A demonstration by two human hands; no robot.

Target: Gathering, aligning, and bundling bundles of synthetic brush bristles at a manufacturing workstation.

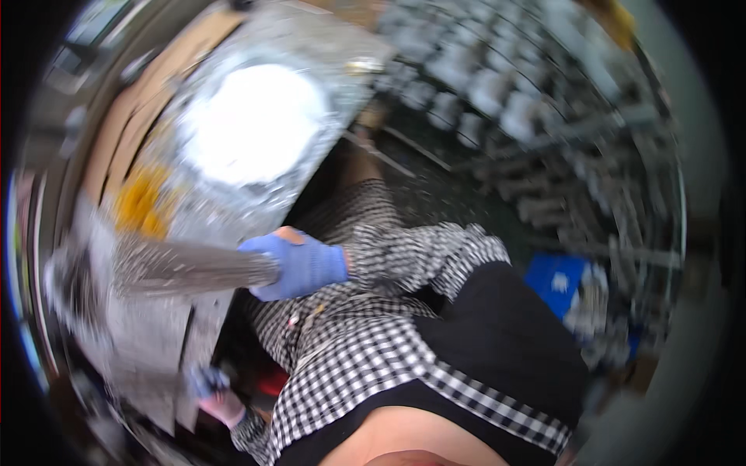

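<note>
A thick grey bundle that looks like thin strands or rods [186, 268] stretches leftward over the table. My right hand [299, 264], in a blue glove, is closed around its right end. Motion smears the bundle, so I cannot make out its exact kind. Lower left, beside the table's near edge, my left hand [210, 387] shows a blue glove over the fingers. Those fingers are blurred, and whether they hold anything is unclear. A soft yellow thing [144, 203] lies on the table just beyond the bundle.
The grey table [350, 35] carries a glaring white round patch [256, 124] and long brown strips [128, 144] along its far left side. At right, a rack [637, 116] has rows of white and grey pieces. A blue box [553, 281] sits at lower right.
</note>
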